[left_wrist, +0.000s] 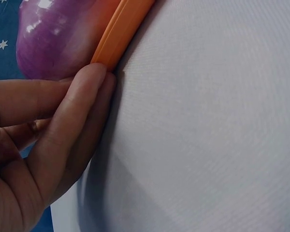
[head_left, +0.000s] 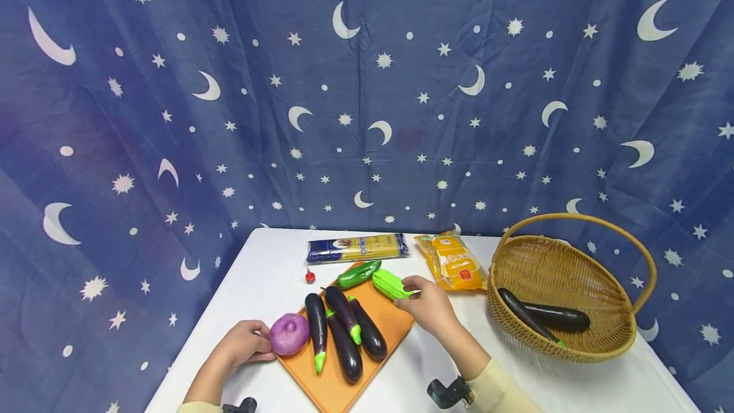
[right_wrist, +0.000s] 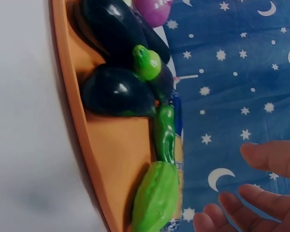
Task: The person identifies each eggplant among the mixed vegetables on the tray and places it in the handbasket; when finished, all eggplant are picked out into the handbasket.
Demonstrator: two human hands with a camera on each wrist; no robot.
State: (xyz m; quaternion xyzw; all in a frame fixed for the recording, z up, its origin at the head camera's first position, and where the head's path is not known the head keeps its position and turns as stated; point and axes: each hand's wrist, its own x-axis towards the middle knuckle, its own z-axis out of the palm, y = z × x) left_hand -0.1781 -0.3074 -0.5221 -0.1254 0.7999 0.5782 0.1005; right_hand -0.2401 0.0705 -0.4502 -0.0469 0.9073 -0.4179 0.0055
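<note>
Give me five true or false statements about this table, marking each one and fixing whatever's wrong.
1. Four eggplants lie on the orange board. True.
2. The left hand is at the board's edge, next to the purple onion. True.
3. The right hand is inside the wicker basket. False: the right hand is by the ridged green gourd.
4. The noodle packet lies to the left of the orange bag. True.
5. The basket holds only the green pepper. False: the wicker basket holds two dark eggplants; the green pepper is on the board.
</note>
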